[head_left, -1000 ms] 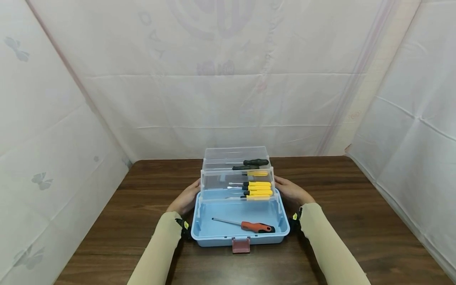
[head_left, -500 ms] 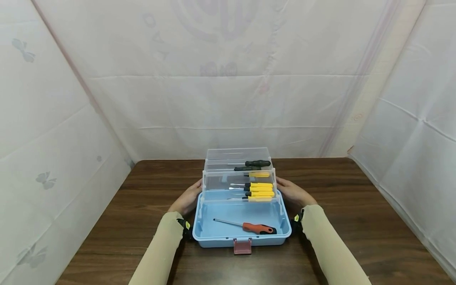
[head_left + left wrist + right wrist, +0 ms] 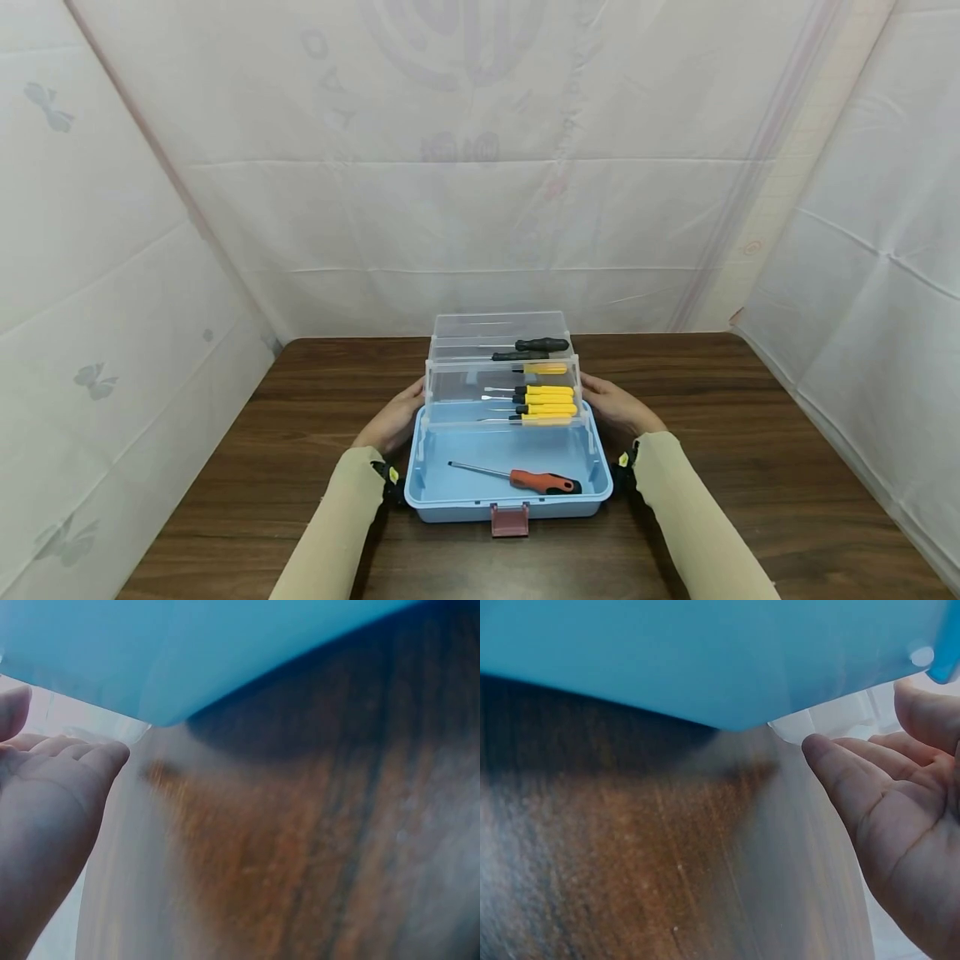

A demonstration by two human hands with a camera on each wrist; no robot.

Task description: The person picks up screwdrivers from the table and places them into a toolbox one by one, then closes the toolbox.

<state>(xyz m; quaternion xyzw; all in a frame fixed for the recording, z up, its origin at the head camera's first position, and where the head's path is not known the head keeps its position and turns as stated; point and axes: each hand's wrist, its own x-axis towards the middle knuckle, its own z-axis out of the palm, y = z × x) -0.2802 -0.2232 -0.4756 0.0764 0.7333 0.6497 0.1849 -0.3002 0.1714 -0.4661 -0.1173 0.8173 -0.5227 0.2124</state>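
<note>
A light-blue toolbox [image 3: 495,446] stands unfolded on the table. Clear trays [image 3: 457,379] are raised over its rear half, with several yellow-handled screwdrivers [image 3: 547,399] and black-handled screwdrivers [image 3: 542,344]. One orange-handled screwdriver [image 3: 536,480] lies in the blue base. My left hand [image 3: 390,422] is at the left rear side, its fingertips hidden by the trays in the head view. My right hand [image 3: 618,406] mirrors it on the right. In the wrist views, both hands' fingers extend fairly straight past the box's rear corners, palms visible; whether the fingertips touch is unclear.
The brown wooden table [image 3: 292,467] extends to both sides of the box. White sheeting [image 3: 495,217] closes off the back and sides. A reddish latch [image 3: 510,521] hangs open at the box's front edge.
</note>
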